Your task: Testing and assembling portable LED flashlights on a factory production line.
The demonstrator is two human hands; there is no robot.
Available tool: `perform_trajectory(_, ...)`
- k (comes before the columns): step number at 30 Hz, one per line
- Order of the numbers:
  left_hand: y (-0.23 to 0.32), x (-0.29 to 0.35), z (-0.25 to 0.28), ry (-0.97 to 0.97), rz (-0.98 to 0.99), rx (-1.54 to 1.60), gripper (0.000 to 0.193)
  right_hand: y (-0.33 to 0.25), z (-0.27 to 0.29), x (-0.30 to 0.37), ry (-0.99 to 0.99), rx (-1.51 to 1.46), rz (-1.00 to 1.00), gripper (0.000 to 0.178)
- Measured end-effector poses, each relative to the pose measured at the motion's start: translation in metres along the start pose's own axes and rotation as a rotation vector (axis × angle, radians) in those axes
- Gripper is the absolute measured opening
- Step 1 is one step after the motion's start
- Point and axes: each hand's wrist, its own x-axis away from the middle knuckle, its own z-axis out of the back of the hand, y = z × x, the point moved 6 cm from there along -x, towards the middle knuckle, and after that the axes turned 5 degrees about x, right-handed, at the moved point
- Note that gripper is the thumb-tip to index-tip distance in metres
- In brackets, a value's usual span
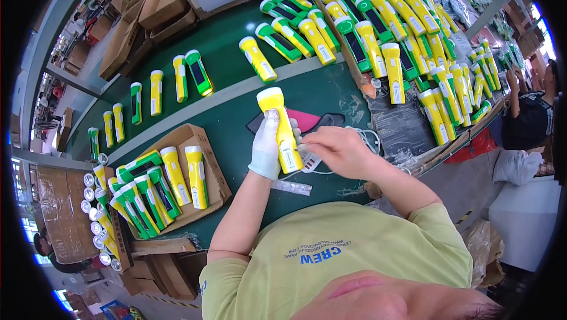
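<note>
My left hand (267,145), in a white glove, grips a yellow flashlight (287,156) with a white head, its head pointing away from me. My bare right hand (342,152) is pinched close to the flashlight's right side near the lower end. Whatever lies between those fingertips is too small to make out. Under and beside the right hand, a white power strip (311,163) with a cable rests on the green table (236,143). Behind the flashlight lies a pink and black item (302,121), partly covered.
At left, a cardboard box (214,172) holds several yellow and green flashlights. A large pile of flashlights (407,30) covers the right side. More stand along a green belt (227,80) across the back. A clear plastic strip (292,187) lies near me. A person (528,107) is at far right.
</note>
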Motion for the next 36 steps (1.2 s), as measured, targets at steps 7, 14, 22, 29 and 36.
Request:
perform_trajectory(7, 0.018, -0.005, -0.009, -0.007, -0.408, -0.450, 0.034, -0.014, -0.018, -0.021, 0.007, 0.454, 0.271, 0.019)
perform_trajectory(14, 0.054, 0.010, -0.048, -0.260, -0.460, -0.158, 0.029, -0.013, -0.045, 0.026, -0.225, 0.043, 0.270, 0.024)
perform_trajectory(22, 0.034, -0.003, -0.040, -0.169, -0.430, -0.180, 0.042, -0.017, -0.047, 0.030, -0.158, -0.671, -0.005, 0.016)
perform_trajectory(29, 0.002, 0.010, -0.024, -0.328, -0.010, 0.002, 0.056, 0.052, -0.009, 0.009, 0.021, -0.920, -0.601, 0.016)
perform_trajectory(36, -0.013, 0.019, -0.018, -0.157, 0.101, 0.023, 0.073, 0.019, 0.005, -0.011, 0.019, -0.479, -0.318, 0.014)
